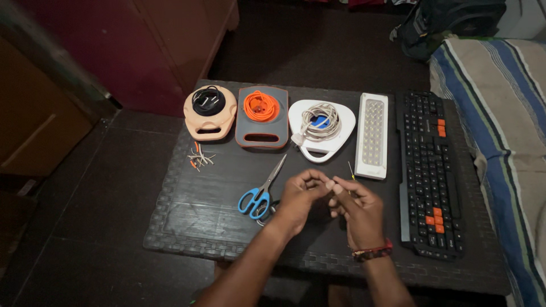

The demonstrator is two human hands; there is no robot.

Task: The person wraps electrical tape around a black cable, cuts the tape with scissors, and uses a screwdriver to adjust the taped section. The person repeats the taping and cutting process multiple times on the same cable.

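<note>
Closest to the near edge of the dark table (187, 227), whose top has a woven, plaited texture, both forearms come up from below and meet over the middle. The left hand (298, 199) is curled, its fingers (311, 177) bent together and pinched at the tips. The right hand (355, 207), with a red and dark beaded bracelet (372, 252) on the wrist, is also half closed, its fingertips touching those of the left. Between them they seem to hold something very small and thin; what it is, I cannot tell. Just beyond the right hand a thin wire piece (351, 169) with a yellow spot shows.

Just left of the left hand lie scissors (263, 192) with blue plastic handles and steel blades, pointing toward the far edge. Further left a small heap of cut wire bits (200, 157), grey and orange, rests on the tabletop.

Along the right edge lies a black keyboard (429, 170) with some orange keys. Beside it is a white rectangular lamp (372, 136) with rows of small round dots.

At the far edge stand three flat cable reels in a row: a peach one (209, 113) with black cord, a grey one (262, 116) with orange cord, a white rounded one (321, 129) with pale cord.
</note>
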